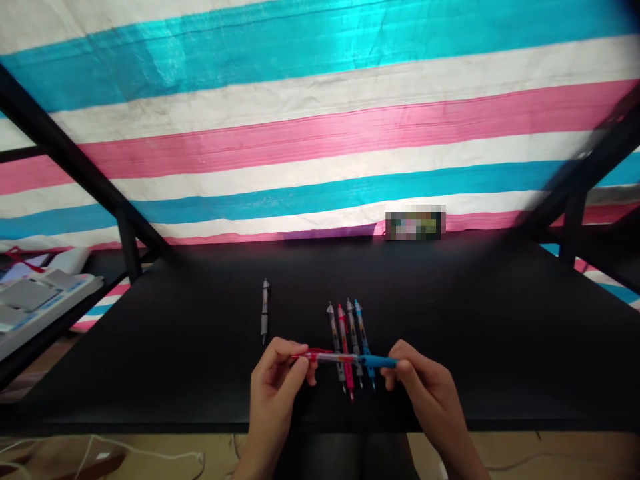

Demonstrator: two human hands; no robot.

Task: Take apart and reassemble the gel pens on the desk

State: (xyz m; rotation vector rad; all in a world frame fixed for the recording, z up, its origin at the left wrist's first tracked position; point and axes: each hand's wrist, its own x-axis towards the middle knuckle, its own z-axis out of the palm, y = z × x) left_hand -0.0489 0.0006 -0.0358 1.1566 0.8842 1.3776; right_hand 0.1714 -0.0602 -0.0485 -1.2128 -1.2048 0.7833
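Note:
Between both hands, near the table's front, a pen (335, 358) is held level, with a clear barrel, a red clip end and a blue grip. My left hand (280, 373) pinches the red end between thumb and fingers. The blue end is pinched by my right hand (420, 380). Just beyond and partly beneath it lie several pens side by side: a grey one (333, 323), a red one (343, 327), another grey one (353, 327) and a blue one (362, 327). Apart from them, to the left, rests a single grey pen (265, 311).
The black table (200, 373) stands inside a dark frame (85, 160). A striped tarp (320, 147) hangs behind, with a blurred-out box (415, 223) at the table's back edge. A white power strip (45, 300) sits at far left, and cables (150, 452) lie on the floor.

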